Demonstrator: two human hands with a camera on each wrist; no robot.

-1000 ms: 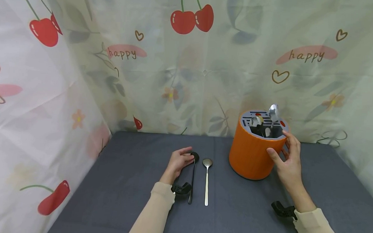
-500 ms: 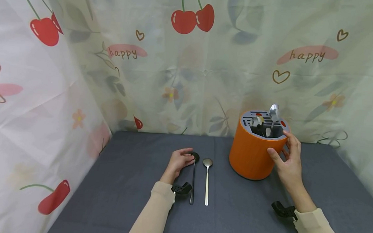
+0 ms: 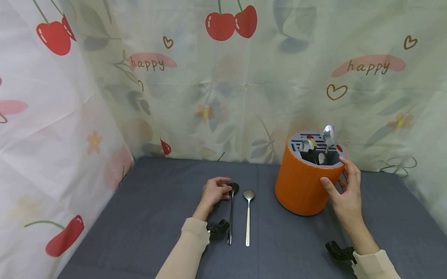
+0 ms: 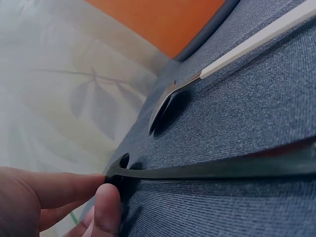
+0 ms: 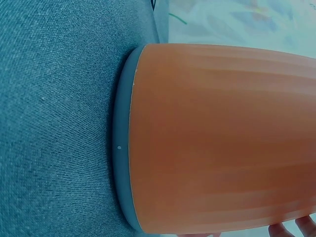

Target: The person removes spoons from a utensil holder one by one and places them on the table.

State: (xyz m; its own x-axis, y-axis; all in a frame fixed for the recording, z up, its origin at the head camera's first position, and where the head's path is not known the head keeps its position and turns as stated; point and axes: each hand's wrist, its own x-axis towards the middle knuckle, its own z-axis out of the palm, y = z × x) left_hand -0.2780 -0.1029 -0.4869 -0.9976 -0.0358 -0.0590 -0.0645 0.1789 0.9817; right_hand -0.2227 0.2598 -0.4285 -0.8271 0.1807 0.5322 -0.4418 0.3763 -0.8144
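Thumb and fingertips of the left hand (image 3: pixel 215 192) pinch the black spoon (image 3: pixel 231 217) at its bowl, while the right hand (image 3: pixel 346 199) grips the holder (image 3: pixel 305 184), thumb on the orange wall and a finger at the rim. The black spoon is left of the holder on the grey cloth (image 3: pixel 160 224), its long axis running away from the person, bowl at the far end and handle tip toward the body. Just beside it, and nearly parallel, the pale spoon (image 3: pixel 248 217) points the same way.

From the head, the holder's slotted grey top (image 3: pixel 295 148) can be seen, with a shiny metal utensil (image 3: pixel 328 135) sticking up and others too crowded to tell apart. Only the wrist views show the holder's dark base band (image 5: pixel 122 163) clearly. The left one also shows the pale spoon's whitish handle meeting a metal neck, and the pinch at the black bowl close up; the right one catches little more than fingertips at its lower edge. The holder stands upright.

On the curtain (image 3: pixel 225 102), "happy" reads in full twice, and the end of a cut-off word, "py", shows at far left.
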